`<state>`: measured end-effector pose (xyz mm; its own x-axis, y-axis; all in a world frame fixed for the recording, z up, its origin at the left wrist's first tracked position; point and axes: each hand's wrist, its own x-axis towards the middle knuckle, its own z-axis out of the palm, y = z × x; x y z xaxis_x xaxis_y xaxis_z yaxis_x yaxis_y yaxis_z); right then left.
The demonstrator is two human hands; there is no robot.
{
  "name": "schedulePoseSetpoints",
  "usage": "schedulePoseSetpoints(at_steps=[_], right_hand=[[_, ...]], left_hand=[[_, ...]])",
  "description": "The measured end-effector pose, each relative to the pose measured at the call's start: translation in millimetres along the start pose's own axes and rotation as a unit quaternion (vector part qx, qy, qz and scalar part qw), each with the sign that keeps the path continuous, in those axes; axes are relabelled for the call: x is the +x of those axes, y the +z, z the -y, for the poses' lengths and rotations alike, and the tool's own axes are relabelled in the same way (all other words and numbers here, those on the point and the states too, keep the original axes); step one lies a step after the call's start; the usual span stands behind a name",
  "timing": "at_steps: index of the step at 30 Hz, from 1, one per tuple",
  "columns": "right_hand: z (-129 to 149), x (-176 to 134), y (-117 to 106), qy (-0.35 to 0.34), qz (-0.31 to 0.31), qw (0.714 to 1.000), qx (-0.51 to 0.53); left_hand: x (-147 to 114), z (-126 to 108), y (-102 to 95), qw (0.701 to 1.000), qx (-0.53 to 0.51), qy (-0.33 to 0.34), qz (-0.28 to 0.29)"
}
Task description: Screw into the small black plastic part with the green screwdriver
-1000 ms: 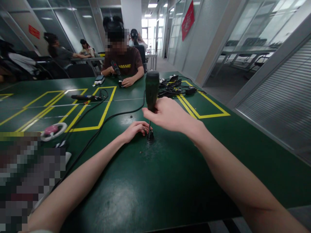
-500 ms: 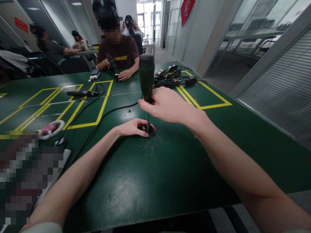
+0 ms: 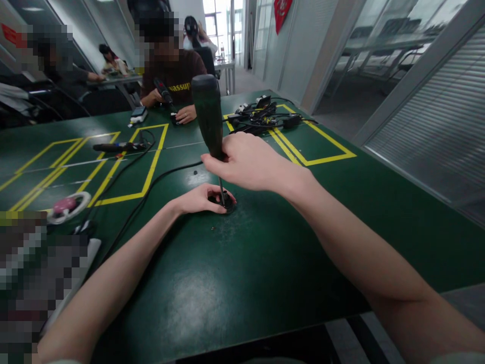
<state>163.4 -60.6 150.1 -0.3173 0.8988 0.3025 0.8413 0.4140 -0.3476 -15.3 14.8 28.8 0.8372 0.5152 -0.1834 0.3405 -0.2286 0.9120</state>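
An electric screwdriver (image 3: 207, 114) with a thick dark body and a thin metal bit is in my right hand (image 3: 248, 161), gripped near its lower end. The tool leans slightly, its top tilted to the left, and its bit reaches down to a small round black part (image 3: 228, 202) on the green table (image 3: 265, 263). My left hand (image 3: 200, 199) is closed around that part, thumb on the near side and fingers on the far side, against the tabletop. What the bit touches inside the part is too small to tell.
Across the table a co-worker (image 3: 172, 76) holds another power screwdriver (image 3: 162, 91). Tangled black cables (image 3: 261, 116) lie at the back right. A dark pen-shaped tool (image 3: 119, 147) with a cord and a white ring-shaped dish (image 3: 68, 207) are on the left. Yellow tape marks the tabletop.
The whole view has shifted, so things appear further left. The screwdriver has gone from near upright to a slight leftward tilt; both hands keep their hold.
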Motion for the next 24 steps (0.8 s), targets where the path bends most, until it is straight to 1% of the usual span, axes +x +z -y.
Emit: schedulePoseSetpoints(at_steps=[7,13,19,24], right_hand=[[-1.3,0.2,1.7,-0.003,-0.008,1.0,0.008],[-0.5,-0.2,1.6,0.001,-0.012,1.0,0.012],[-0.3,-0.4,0.8,-0.002,-0.006,1.0,0.013],[0.0,-1.5,-2.8,-0.003,0.015,1.0,0.026]], left_hand=[[0.2,-0.4,0.8,1.0,-0.002,-0.001,-0.006],[-0.1,0.4,-0.7,1.0,-0.004,0.007,0.001],[1.1,2.7,-3.0,1.0,-0.005,0.012,0.009],[1.7,4.4,-3.7,1.0,-0.009,0.009,0.013]])
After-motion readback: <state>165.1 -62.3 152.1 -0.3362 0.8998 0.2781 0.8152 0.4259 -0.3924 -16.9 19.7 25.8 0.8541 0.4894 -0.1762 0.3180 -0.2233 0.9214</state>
